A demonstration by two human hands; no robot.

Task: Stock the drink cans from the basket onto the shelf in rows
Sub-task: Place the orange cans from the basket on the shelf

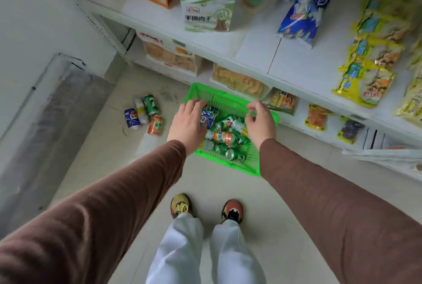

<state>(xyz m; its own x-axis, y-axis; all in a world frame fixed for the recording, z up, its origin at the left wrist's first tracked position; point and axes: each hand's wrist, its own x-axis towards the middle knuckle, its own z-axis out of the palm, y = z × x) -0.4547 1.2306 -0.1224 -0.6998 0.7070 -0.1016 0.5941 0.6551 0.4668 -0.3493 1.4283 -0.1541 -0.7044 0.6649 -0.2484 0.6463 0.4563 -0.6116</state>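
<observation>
A green plastic basket sits low on the floor in front of the white shelf. It holds several drink cans lying loose: a blue one, an orange one and green ones. My left hand hovers over the basket's left side, fingers spread, its fingertips near the blue can. My right hand hovers over the right side with fingers loosely curled and nothing in them. Both arms wear brown sleeves.
Several cans lie on the floor left of the basket: blue, white, green, orange. Snack boxes and bags stand on the shelf boards. A grey panel leans at the left wall. My feet stand behind the basket.
</observation>
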